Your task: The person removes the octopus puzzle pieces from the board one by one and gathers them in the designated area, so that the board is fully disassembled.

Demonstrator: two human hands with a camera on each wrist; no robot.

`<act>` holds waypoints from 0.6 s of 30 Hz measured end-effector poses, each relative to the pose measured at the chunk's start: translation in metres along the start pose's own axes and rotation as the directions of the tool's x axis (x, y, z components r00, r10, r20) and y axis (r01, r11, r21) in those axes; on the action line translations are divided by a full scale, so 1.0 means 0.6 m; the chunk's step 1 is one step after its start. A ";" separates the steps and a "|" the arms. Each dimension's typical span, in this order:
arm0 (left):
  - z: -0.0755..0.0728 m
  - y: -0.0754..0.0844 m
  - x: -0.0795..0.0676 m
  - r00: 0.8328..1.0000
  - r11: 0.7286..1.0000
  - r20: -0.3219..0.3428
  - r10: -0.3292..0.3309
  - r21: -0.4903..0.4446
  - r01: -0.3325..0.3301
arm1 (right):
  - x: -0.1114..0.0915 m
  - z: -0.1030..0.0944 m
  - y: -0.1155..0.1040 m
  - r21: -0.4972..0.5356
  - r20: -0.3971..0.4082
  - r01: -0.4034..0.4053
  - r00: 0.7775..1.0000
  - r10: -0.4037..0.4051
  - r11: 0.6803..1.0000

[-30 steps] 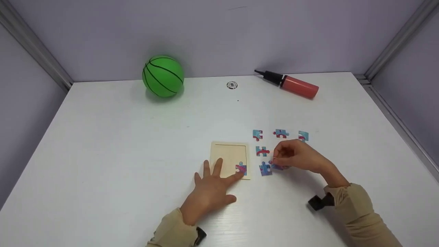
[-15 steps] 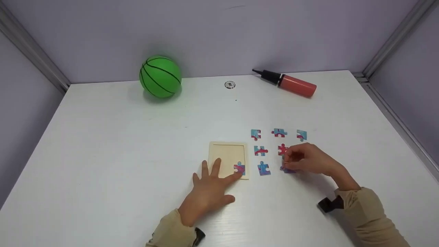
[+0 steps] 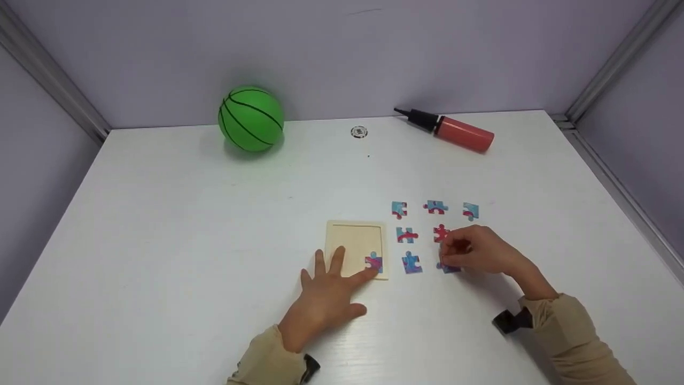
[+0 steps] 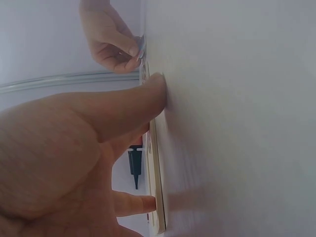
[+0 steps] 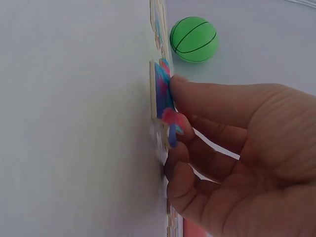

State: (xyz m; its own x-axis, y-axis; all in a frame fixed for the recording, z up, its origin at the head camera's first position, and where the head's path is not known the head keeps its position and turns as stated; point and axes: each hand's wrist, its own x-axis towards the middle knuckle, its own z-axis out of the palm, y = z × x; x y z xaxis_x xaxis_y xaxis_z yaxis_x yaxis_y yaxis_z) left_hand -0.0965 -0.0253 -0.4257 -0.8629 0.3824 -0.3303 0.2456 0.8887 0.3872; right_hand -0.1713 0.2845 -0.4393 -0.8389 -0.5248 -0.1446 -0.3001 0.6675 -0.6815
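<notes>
My left hand [image 3: 323, 302] lies with fingers spread over the lower left of a shallow wooden puzzle tray [image 3: 354, 235]. Its index fingertip touches a pink-and-blue jigsaw piece [image 3: 374, 261] in the tray's lower right corner. To the right, my right hand [image 3: 483, 254] pinches a blue jigsaw piece [image 5: 160, 94] between thumb and fingers, one edge close to the tabletop. Beside that hand, a red piece [image 3: 440, 233] is partly covered by the fingers. Nearer the tray lie a blue piece [image 3: 411, 263] and a blue-and-red piece [image 3: 406, 235].
Behind these is a row of three pieces: a left one [image 3: 398, 209], a middle one [image 3: 436, 207] and a right one [image 3: 471, 210]. Along the back wall stand a green ball [image 3: 251, 118] and a red-and-black hand pump [image 3: 462, 133]. Between them is a round black-and-white disc [image 3: 359, 132].
My right hand has shifted right with the pinched piece, away from the piece nearer the tray, uncovering part of the red one. The left hand stays in place on the tray.
</notes>
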 end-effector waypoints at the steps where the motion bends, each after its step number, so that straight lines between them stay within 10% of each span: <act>1: 0.000 0.000 0.000 1.000 1.000 -0.001 -0.001 0.001 0.001 | 0.000 0.001 0.000 -0.007 -0.001 0.002 1.000 -0.002 1.000; 18: 0.003 -0.003 0.002 0.999 1.000 -0.044 0.027 0.010 -0.027 | 0.002 0.004 -0.001 -0.035 -0.083 -0.011 0.997 0.008 0.999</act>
State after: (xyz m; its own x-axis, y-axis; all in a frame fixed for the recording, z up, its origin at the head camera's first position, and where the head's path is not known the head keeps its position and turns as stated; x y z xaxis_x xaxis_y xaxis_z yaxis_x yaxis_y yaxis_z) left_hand -0.0973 -0.0260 -0.4285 -0.8747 0.3948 -0.2813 0.2730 0.8807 0.3870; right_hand -0.1714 0.2823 -0.4407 -0.8760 -0.4739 -0.0900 -0.3067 0.6913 -0.6542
